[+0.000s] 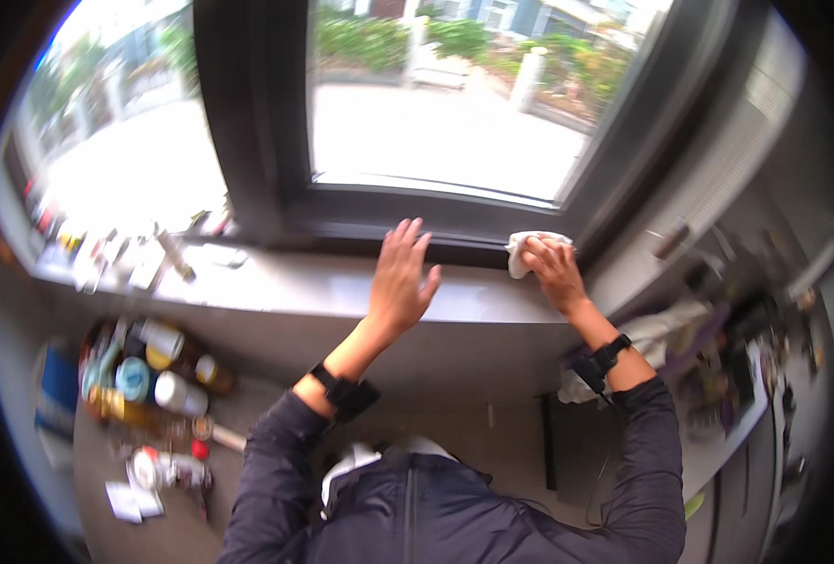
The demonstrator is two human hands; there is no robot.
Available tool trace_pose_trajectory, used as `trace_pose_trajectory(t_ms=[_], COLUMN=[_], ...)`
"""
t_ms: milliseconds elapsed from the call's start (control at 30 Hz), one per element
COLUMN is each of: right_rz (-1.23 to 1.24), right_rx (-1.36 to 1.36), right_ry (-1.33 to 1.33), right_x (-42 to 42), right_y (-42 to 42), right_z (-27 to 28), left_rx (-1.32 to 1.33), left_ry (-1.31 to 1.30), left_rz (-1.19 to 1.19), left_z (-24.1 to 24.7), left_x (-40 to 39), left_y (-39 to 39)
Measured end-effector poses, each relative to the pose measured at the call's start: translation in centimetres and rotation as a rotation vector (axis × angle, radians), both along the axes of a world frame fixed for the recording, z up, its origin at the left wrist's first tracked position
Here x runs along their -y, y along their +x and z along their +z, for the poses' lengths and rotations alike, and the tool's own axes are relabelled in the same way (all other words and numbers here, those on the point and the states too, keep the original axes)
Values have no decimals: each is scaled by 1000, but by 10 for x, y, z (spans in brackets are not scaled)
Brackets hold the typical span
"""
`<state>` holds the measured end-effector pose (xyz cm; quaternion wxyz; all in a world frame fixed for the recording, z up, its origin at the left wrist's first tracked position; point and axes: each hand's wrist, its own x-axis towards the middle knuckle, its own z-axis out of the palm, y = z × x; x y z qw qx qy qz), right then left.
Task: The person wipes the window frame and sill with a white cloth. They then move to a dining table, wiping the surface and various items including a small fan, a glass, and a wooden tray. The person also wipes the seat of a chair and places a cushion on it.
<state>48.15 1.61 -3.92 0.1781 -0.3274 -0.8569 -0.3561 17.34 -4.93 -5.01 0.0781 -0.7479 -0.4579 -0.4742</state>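
My right hand point(554, 271) grips a white cloth or wipe point(521, 262) against the lower right corner of the dark window frame point(417, 215). Just above the pale windowsill point(325, 285), my left hand point(401, 282) is spread with nothing in it. Its fingertips overlap the frame's bottom rail in the picture; whether they touch it I cannot tell. Beyond the frame, the window pane point(445, 134) looks out on bright paving and greenery. Black bands with small boxes circle both my wrists.
Several small items, blurred, crowd the sill's left end, including a tube-like item point(175, 255). Below left, a table point(177, 532) carries bottles, a white-capped container point(181, 393) and papers point(133, 499). A cluttered shelf or counter point(748, 423) runs along the right.
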Motion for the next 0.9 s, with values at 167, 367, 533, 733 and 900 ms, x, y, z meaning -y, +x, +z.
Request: trace_pose_trajectory(t_ms=[167,367,533,733,900], right_rz=[24,20,-174,-91,-224], right_rx=[-359,-657,-725,-784,-805], right_ry=[275,996,998,740,382], right_x=[15,-16,-65,-51,-20], right_y=[-2,11,30,10,21], right_z=[128,375,367,213,62], left_rx=[-112,-330,-343,-349,-336], left_ry=[-10,-101,-103,-147,-165], left_rz=[-75,-59,-29,-22,-48], left_z=[-9,-19,-27,-31,-34], left_x=[-15,-21,-24,-21,-22], left_y=[46,77,74,71,74])
